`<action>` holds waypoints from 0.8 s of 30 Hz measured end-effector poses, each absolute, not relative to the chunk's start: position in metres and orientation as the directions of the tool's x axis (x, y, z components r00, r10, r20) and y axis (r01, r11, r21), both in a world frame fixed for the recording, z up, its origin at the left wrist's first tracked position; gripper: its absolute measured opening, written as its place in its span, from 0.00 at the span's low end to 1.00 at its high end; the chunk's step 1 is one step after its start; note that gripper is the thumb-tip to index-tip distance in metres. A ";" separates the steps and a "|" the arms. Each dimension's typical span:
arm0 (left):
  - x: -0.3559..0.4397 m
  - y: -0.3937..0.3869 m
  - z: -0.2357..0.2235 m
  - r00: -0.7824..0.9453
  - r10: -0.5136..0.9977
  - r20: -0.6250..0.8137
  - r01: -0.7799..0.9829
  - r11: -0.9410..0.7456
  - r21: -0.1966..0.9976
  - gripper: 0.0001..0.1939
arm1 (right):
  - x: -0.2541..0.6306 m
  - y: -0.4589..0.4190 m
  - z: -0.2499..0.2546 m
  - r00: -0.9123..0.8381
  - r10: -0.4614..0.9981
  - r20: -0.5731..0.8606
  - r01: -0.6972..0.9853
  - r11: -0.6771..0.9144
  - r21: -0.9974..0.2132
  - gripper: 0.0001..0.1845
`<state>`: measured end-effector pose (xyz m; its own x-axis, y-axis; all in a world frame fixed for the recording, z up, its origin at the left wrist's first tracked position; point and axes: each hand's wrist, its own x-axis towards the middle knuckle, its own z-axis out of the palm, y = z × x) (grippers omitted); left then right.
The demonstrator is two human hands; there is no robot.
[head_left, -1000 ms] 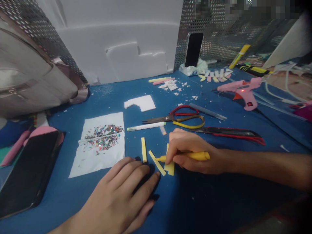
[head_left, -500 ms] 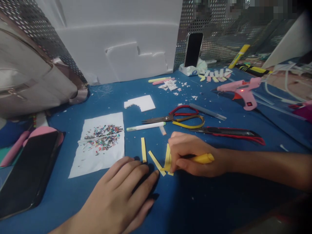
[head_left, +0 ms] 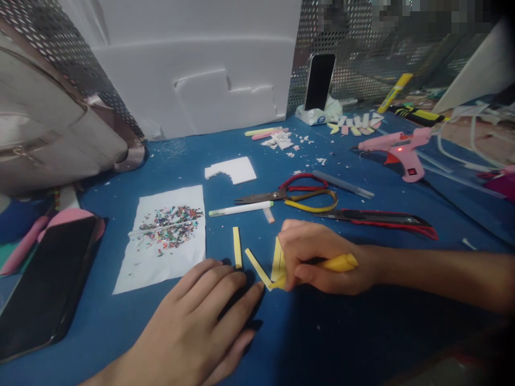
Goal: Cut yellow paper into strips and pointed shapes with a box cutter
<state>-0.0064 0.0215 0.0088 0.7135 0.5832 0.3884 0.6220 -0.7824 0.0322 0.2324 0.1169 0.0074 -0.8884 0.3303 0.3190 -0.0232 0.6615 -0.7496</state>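
While the right hand (head_left: 317, 254) grasps a yellow plastic marker (head_left: 340, 263) in closed fingers, the marker's tip is at the lower end of a thin, slanted yellow strip (head_left: 256, 265) on the blue desk (head_left: 100, 321). The left hand (head_left: 209, 316) lies palm down just beside this end; its fingers are released and loosely spread, with no object visibly grasped. As I judge it, the colouring is well advanced, because the visible upper faces look yellow; the edges and undersides I cannot check, so what is left is uncertain. I count two fully visible strips, the slanted one and a straighter yellow strip (head_left: 237, 247), plus partly hidden yellow material (head_left: 277, 259) by the right hand, maybe one piece or more. Nearby are one pair of metal scissors with red and yellow handles (head_left: 277, 196), one red and black cutter (head_left: 374, 217) and one pink glue gun (head_left: 406, 147).
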 end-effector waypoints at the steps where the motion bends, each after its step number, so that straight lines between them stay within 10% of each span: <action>1: -0.007 0.021 0.008 0.713 0.585 0.385 0.622 -0.782 0.035 0.15 | 0.232 0.117 0.007 -0.887 0.329 0.323 -0.027 0.662 -0.749 0.18; 24: -0.007 0.020 0.005 0.712 0.599 0.365 0.621 -0.781 0.070 0.16 | 0.234 0.116 0.006 -0.879 0.358 0.315 -0.034 0.612 -0.790 0.21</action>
